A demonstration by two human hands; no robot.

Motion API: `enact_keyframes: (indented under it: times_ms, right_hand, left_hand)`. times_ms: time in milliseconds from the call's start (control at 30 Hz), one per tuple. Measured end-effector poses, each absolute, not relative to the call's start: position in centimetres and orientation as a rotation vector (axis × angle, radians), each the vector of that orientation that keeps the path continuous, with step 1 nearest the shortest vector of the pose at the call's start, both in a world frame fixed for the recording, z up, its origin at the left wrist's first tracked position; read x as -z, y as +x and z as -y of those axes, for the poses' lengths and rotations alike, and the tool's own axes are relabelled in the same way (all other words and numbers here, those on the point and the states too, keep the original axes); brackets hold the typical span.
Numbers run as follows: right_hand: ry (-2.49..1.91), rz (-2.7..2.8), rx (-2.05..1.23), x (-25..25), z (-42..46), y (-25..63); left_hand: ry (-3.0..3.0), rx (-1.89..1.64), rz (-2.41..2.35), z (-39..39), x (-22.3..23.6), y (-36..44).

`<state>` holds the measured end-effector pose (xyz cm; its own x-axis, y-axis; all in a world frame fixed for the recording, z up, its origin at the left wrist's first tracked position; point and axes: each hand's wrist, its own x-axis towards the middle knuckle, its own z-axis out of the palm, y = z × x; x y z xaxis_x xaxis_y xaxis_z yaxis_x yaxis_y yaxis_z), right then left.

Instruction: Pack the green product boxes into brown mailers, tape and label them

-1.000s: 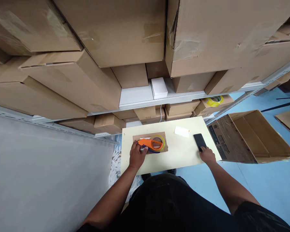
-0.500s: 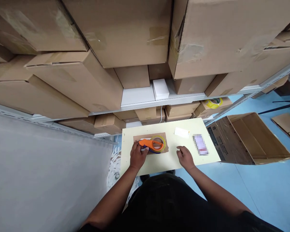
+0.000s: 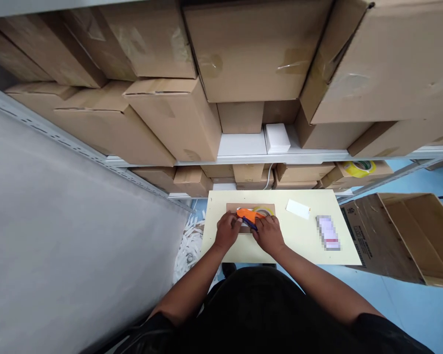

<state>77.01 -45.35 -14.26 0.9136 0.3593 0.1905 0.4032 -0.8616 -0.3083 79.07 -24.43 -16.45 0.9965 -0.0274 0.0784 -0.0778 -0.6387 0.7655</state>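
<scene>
An orange tape dispenser (image 3: 246, 214) with a roll of clear yellowish tape lies over a flat piece of cardboard (image 3: 232, 206) on the cream tabletop (image 3: 288, 246). My left hand (image 3: 227, 231) is closed on the dispenser's left end. Around its right end wraps my right hand (image 3: 269, 235), which covers part of the tape roll. A dark blue part of the dispenser shows between the hands. Farther right on the tabletop are a white card (image 3: 298, 209) and a phone (image 3: 328, 232) with its lit screen blurred out.
Shelves (image 3: 243, 158) behind the table hold many cardboard boxes (image 3: 251, 64) and a white box (image 3: 276, 137). A yellow tape roll (image 3: 360, 168) rests on a lower box. An opened carton (image 3: 402, 236) stands right of the table; white scraps (image 3: 190, 250) lie on the floor at left.
My right hand has left the phone and moved left onto the tape dispenser. The phone's screen has gone from dark to lit. The camera view has swung left.
</scene>
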Motion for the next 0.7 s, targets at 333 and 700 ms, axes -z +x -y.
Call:
enact_keyframes:
  times_ms: [333, 700]
  right_hand:
    - [-2.468, 0.64, -0.057, 12.0, 46.4, 79.8]
    - [-2.5, 0.613, -0.247, 9.8, 45.9, 82.9]
  left_hand:
    - [1.774, 0.332, -0.022, 20.6, 14.3, 82.0]
    - [1.68, 0.35, -0.113, 20.2, 14.8, 81.8]
